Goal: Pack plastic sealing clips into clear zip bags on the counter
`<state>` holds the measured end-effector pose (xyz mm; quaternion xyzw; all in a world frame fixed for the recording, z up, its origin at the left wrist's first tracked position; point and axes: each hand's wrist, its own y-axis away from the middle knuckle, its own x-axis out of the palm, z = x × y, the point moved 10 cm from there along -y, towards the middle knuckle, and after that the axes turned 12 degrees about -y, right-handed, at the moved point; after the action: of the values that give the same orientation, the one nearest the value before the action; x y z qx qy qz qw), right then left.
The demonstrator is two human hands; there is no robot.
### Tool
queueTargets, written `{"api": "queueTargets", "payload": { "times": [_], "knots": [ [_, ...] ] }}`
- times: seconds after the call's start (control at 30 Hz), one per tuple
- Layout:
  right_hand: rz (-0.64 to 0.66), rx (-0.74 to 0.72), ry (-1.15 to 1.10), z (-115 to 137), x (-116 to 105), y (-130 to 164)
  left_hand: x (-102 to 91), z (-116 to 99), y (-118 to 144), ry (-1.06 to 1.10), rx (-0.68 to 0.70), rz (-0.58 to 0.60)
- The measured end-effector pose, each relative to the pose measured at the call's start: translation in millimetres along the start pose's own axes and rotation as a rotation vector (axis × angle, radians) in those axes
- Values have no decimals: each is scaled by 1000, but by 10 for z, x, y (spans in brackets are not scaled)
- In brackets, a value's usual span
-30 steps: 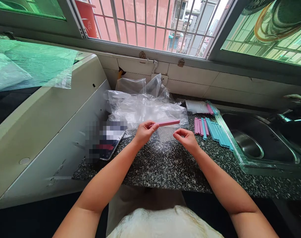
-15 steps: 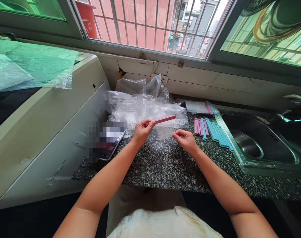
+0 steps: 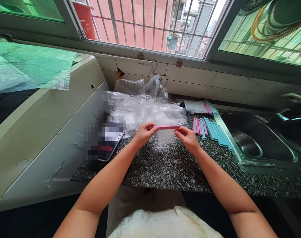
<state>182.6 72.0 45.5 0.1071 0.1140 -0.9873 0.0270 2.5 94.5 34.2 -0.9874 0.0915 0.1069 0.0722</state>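
I saw the left hand point(image 3: 143, 133) and right hand point(image 3: 188, 138) pinching opposite ends of a pink sealing clip point(image 3: 165, 127), held level above the granite counter point(image 3: 165, 165). A small clear bag point(image 3: 166, 136) hung beneath it; whether the clip gripped the bag, I couldn't tell.

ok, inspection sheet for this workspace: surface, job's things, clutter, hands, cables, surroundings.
Surface: speckled granite counter.
Job's things: pink plastic clip stick held level at both ends; small clear plastic bag hanging under it.
Clutter: heap of clear plastic bags; row of pink and teal clip sticks; blurred flat item.
Hands: left hand and right hand each pinch one end.
Cables: nothing seen.
Surroundings: steel sink, barred window, white appliance.
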Motion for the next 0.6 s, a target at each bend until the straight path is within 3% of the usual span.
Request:
{"api": "queueTargets", "payload": {
  "times": [0.23,0.6],
  "knots": [
    [-23,-42,8,24,-58,0,106,-21,14,-60,11,111],
    [145,-230,312,224,203,85,-22,-53,17,48,56,-81]
  ]
}}
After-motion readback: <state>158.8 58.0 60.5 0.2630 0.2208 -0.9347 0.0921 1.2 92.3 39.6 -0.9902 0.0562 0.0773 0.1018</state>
